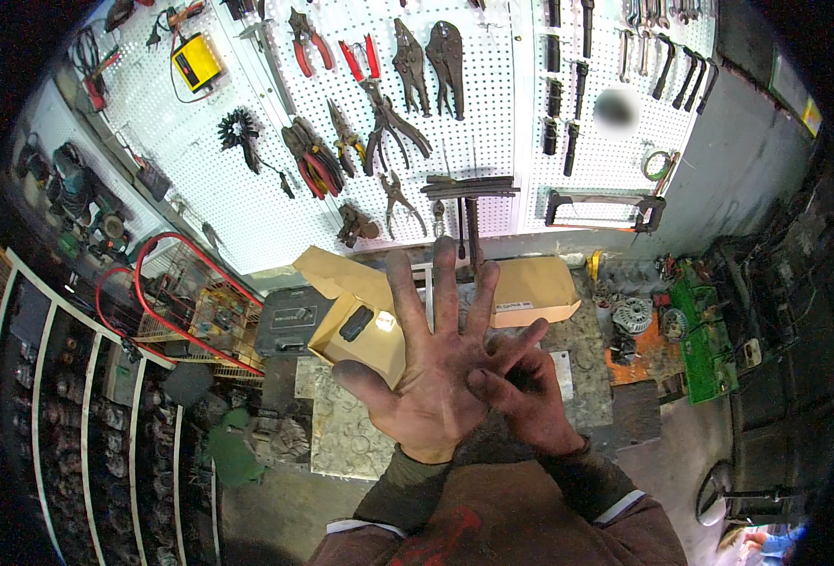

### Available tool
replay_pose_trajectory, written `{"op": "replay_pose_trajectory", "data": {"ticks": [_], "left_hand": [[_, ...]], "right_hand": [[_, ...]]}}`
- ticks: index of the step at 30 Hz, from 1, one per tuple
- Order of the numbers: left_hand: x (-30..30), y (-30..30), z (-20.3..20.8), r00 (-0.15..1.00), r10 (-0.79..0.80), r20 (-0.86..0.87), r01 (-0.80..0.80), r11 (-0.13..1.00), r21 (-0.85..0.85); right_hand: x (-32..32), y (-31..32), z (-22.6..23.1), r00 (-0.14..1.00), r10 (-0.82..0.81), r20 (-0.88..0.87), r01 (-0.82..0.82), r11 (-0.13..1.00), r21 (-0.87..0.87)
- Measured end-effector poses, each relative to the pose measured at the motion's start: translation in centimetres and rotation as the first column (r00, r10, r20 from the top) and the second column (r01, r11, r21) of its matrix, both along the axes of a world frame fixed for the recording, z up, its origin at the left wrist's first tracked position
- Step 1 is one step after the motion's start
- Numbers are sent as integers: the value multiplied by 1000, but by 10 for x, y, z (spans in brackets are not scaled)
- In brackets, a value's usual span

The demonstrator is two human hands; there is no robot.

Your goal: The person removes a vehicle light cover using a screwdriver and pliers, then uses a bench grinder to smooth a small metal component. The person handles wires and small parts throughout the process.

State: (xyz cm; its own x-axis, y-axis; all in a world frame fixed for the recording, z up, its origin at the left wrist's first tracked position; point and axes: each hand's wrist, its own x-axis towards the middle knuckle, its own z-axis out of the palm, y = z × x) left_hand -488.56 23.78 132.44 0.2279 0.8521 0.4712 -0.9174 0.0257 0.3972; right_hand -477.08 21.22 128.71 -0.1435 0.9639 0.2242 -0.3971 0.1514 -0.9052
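My left hand (pixel 438 368) is raised over the workbench (pixel 346 434), palm toward me and fingers spread, holding nothing. Dark grime covers its skin. Beside its little finger, my right hand (pixel 535 406) has its fingers curled, with the thumb tip at the outer side of the left palm. Whether anything sits inside those curled fingers is hidden. Behind the left hand stands an open cardboard box (pixel 379 357) with a small black item (pixel 356 324) in it. A second cardboard box (pixel 535 283) lies behind the right hand.
Pliers (pixel 389 123), wrenches (pixel 643 52) and a hacksaw (pixel 606 209) hang on the white pegboard (pixel 332 80). A dark plastic case (pixel 290 321) stands left of the boxes. At right are a metal alternator-like part (pixel 632 316) and a green tray (pixel 705 354). Shelves (pixel 87 377) of parts line the left.
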Motion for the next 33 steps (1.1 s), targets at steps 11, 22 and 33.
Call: {"op": "replay_pose_trajectory", "data": {"ticks": [11,22,33], "left_hand": [[-50,12,-69,908,-141,395,262,927,-271],[-60,-14,-142,924,2,382,204,842,-500],[-49,-15,-134,982,14,190,96,824,-558]], "right_hand": [[22,-22,-32,961,-26,276,167,850,-499],[35,-41,-74,918,-107,381,267,878,-398],[42,-44,-82,941,-125,315,269,840,-472]]}}
